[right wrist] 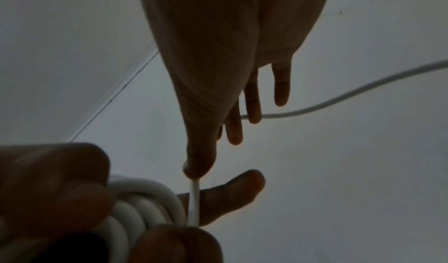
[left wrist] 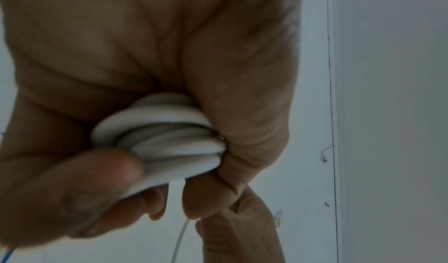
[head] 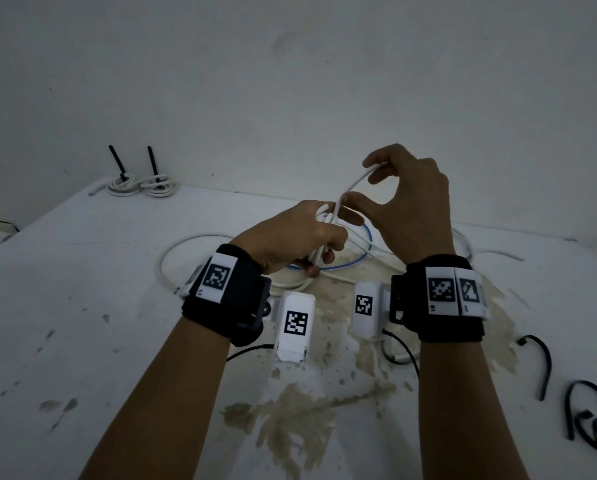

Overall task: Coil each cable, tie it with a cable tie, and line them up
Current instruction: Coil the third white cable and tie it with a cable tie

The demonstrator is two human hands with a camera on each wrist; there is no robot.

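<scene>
My left hand (head: 319,237) grips a small coil of white cable (head: 325,220) above the middle of the table. In the left wrist view the coil's (left wrist: 169,133) loops sit stacked between thumb and curled fingers (left wrist: 242,114). A free strand (head: 350,187) rises from the coil to my right hand (head: 359,183), which holds it between thumb and bent index finger. In the right wrist view the thumb tip (right wrist: 196,167) presses on the strand (right wrist: 194,200) just above the coil (right wrist: 145,200). Two tied coils (head: 122,187) (head: 160,188) with upright black ties lie at the back left.
Loose white cable (head: 172,258) and a blue cable (head: 369,237) loop on the white table (head: 82,306) under my hands; another white cable (right wrist: 339,98) trails right. Several black cable ties (head: 541,365) (head: 591,417) lie at the right edge. A wall stands close behind.
</scene>
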